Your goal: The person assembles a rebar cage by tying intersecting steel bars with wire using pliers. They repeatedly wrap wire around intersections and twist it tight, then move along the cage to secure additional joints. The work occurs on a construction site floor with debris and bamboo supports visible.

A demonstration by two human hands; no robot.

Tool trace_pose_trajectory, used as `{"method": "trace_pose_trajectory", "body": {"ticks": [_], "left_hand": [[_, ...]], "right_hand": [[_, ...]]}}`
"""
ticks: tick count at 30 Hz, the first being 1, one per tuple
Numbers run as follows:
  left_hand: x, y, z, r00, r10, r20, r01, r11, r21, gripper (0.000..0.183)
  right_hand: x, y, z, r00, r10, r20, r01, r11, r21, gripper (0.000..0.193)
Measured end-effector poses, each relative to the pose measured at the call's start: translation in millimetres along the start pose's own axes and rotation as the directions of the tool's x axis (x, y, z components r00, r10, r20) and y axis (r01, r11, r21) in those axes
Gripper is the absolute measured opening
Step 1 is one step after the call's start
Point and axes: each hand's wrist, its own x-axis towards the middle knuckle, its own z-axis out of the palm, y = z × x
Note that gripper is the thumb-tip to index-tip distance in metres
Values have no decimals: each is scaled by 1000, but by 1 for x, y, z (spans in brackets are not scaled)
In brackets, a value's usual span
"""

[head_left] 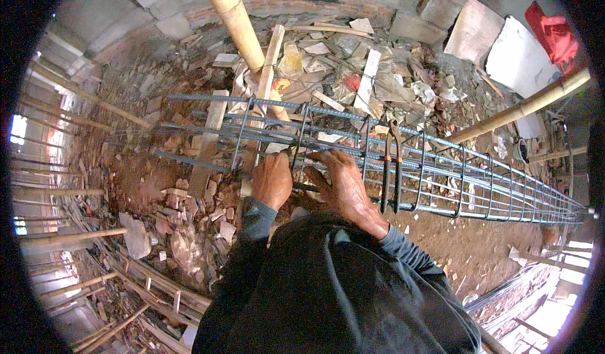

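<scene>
- Near the left end of the rebar cage (365,146): left hand (273,180) and right hand (342,184), side by side at a stirrup (302,127).
- Fingers (322,157) curled, partly hidden; clamping cannot be told.
- Pliers (397,165) hang on cage, right of both.

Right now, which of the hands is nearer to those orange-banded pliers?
The right. The right hand is just left of the pliers; the left hand is farther left, on the other side of the right hand.
</scene>
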Motion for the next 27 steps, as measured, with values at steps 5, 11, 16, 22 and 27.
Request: {"method": "trace_pose_trajectory", "body": {"ticks": [5,11,16,22,27], "left_hand": [[18,-4,15,999,20,-38,-25,990,-135,11],[21,-10,25,976,42,-214,-121,921,-370,16],[24,-11,27,970,26,-241,-109,934,-339,13],[25,-13,27,986,29,-163,-93,912,-400,15],[25,-12,29,990,19,-140,-76,906,-417,19]], "right_hand": [[17,33,23,989,43,-144,-84,953,-291,37],[36,45,49,990,120,-73,-139,920,-367,36],[54,44,46,965,256,51,-233,933,-275,39],[84,60,46,907,414,82,-404,908,-116,51],[86,72,42,922,387,-23,-374,903,212,46]]}}
